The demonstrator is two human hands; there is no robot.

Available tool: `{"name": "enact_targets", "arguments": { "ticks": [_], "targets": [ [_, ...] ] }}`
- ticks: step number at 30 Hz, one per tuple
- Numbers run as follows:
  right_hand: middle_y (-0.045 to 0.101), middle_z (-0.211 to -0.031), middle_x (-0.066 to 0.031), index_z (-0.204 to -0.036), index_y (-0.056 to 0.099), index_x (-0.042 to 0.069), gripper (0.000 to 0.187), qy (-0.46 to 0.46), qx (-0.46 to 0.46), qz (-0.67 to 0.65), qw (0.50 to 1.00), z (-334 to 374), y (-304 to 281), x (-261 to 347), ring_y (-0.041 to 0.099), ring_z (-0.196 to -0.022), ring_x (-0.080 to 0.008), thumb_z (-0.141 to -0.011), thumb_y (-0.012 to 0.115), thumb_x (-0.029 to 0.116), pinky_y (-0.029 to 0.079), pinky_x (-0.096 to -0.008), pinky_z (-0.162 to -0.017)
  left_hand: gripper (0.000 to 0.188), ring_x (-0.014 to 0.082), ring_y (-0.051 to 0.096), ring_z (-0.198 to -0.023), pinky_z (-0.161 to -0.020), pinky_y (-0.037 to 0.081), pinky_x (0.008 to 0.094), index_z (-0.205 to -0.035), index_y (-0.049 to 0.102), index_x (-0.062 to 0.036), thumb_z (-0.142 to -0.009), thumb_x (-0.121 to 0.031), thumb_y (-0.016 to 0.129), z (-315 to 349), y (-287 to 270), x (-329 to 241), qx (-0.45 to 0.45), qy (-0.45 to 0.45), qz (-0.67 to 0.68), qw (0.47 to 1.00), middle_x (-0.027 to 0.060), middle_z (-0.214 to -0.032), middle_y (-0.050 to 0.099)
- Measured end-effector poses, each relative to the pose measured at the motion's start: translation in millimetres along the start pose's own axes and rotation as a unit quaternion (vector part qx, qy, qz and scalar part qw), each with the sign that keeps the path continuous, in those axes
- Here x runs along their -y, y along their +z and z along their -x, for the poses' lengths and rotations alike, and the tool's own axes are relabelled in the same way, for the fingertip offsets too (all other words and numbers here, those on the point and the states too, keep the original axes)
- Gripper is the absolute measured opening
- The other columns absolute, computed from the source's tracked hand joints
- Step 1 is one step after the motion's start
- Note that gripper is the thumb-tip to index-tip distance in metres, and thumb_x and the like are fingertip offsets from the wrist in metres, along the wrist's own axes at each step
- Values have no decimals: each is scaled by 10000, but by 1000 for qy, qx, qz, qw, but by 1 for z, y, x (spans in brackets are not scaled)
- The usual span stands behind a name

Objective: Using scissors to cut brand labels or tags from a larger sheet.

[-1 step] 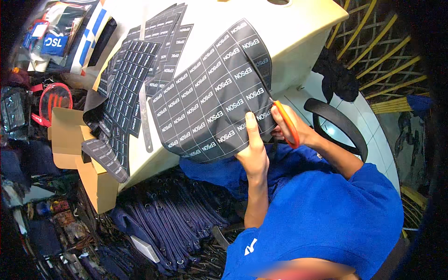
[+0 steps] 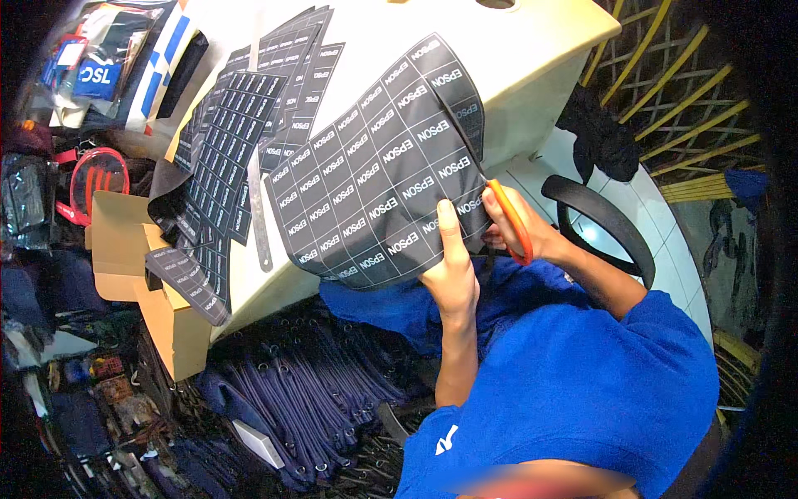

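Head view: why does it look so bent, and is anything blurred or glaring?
In the head view, fisheye distortion curves straight edges, and the corners go black; glare makes a bright spot on the white tiles; a patch at the bottom edge is blurred; the black printed sheet and orange-handled scissors look fairly sharp.

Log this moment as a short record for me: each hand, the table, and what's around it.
Left hand: thumb on top of the black grid-printed sheet, fingers hidden
Right hand: holds orange-handled scissors, blade along the sheet near its right edge
White table: more black printed sheets at left, metal ruler between them and the held sheet
Table's left edge: open cardboard box
Lower left of view: dark straps with metal rings
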State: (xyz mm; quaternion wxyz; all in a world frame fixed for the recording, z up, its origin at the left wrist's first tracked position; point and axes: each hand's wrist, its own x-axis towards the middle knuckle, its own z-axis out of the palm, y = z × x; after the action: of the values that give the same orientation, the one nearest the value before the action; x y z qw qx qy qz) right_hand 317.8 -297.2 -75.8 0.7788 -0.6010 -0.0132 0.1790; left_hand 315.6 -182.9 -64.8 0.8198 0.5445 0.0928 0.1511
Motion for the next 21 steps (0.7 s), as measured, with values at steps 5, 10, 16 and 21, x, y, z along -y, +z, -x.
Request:
{"name": "enact_targets", "arguments": {
  "ticks": [5, 10, 16, 21],
  "targets": [
    [380, -630, 42, -901, 456, 79, 458, 2, -19, 20, 1000, 0, 2, 1, 398, -504, -52, -944, 407, 532, 342, -222, -453, 345, 161, 575, -992, -860, 495, 294, -1207, 488, 7, -883, -32, 601, -1, -3, 2, 11, -1, -14, 1000, 106, -1157, 563],
    [392, -621, 45, -901, 476, 78, 451, -8, -27, 16, 999, -1, 6, 10, 385, -486, -45, -944, 418, 523, 326, -216, -437, 365, 166, 576, -999, -862, 494, 297, -1224, 476, 7, -884, -39, 602, -2, -3, 0, 13, -15, 0, 1000, 111, -1173, 555],
    [377, -597, 60, -901, 485, 79, 455, -4, -31, 21, 999, 1, 5, 11, 370, -473, -31, -938, 426, 529, 298, -205, -424, 380, 177, 574, -1018, -877, 495, 311, -1237, 466, 7, -883, -31, 599, 0, 2, -4, 6, -11, 13, 1000, 120, -1187, 548],
    [372, -590, 63, -900, 489, 78, 447, -40, -35, 45, 998, 1, 5, 10, 362, -466, -24, -941, 429, 518, 284, -204, -415, 392, 179, 573, -1024, -882, 494, 313, -1243, 461, 6, -880, -29, 603, 0, -1, -2, 15, -9, 3, 1000, 120, -1199, 544]
  ]
}}
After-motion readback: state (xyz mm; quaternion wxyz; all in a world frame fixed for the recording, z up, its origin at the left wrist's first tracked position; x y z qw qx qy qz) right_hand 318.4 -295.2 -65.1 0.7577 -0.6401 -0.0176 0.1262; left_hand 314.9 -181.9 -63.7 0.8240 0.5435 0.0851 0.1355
